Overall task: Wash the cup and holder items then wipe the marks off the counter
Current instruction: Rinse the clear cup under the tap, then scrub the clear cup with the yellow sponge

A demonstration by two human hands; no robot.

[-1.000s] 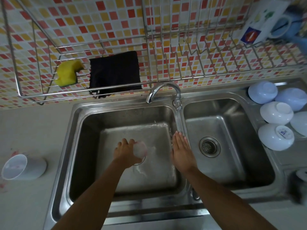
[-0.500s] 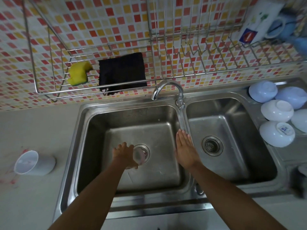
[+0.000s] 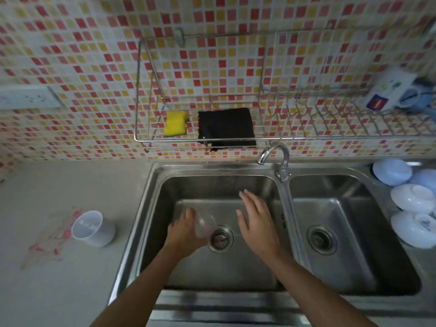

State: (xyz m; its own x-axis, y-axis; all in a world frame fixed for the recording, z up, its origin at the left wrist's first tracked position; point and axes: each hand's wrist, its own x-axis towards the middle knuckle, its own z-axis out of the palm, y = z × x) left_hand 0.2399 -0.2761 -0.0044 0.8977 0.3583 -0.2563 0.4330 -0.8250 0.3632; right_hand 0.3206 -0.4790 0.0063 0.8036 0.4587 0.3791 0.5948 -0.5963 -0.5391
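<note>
The cup (image 3: pixel 204 224), clear and blurred, sits in the grasp of the left hand (image 3: pixel 182 232) low over the left basin of the sink (image 3: pixel 151 204), beside its drain (image 3: pixel 220 238). The right hand (image 3: pixel 256 223), a moment ago flat under the faucet (image 3: pixel 279 159), has swung left toward the cup with fingers spread and holding nothing; rinsing likely gives way to rubbing. On the counter (image 3: pixel 59 291) to the left, the white holder (image 3: pixel 90 228) stands untouched beside red marks (image 3: pixel 50 239). On the far wall rack (image 3: pixel 330 137) lie a black cloth (image 3: pixel 226 127) and yellow sponge (image 3: pixel 175 123).
</note>
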